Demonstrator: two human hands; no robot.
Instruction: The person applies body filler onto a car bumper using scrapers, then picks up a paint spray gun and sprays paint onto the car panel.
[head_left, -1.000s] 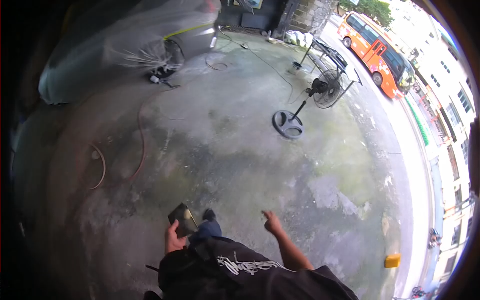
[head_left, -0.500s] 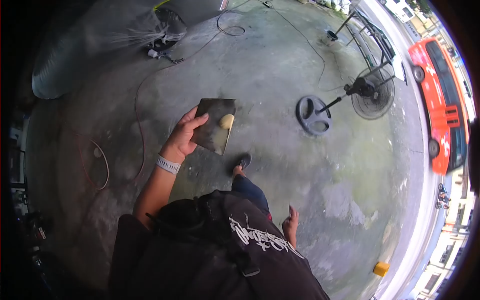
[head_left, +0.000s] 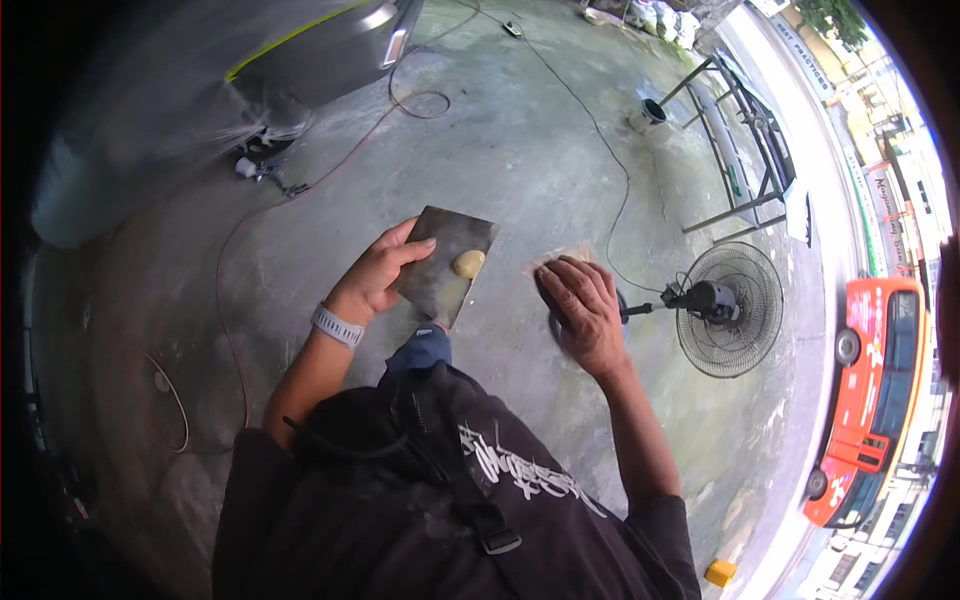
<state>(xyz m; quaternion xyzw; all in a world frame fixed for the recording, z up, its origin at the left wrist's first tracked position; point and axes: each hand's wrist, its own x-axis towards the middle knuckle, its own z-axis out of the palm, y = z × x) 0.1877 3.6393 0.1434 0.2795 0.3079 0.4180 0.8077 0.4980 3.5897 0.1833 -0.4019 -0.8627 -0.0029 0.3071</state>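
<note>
1. The left hand (head_left: pixel 375 275) grasps the plate (head_left: pixel 445 232) by its left side; a loose thumb could drop it.
2. The paste (head_left: pixel 468 264) lies near the plate's right edge; tilting could spill it.
3. The right hand (head_left: pixel 588 312), apart, could bump the plate; whether it grasps something, I cannot tell.

I note one head-worn camera; viewpoint above the wearer's chest (head_left: pixel 400 510), facing forward and down; left hand (head_left: pixel 384 270) and right hand (head_left: pixel 588 310) at close range; coverage extends across the floor (head_left: pixel 520 150) to the orange bus (head_left: pixel 872 390).

Glare bleaches the street (head_left: pixel 828 225); curved edges darken.
</note>
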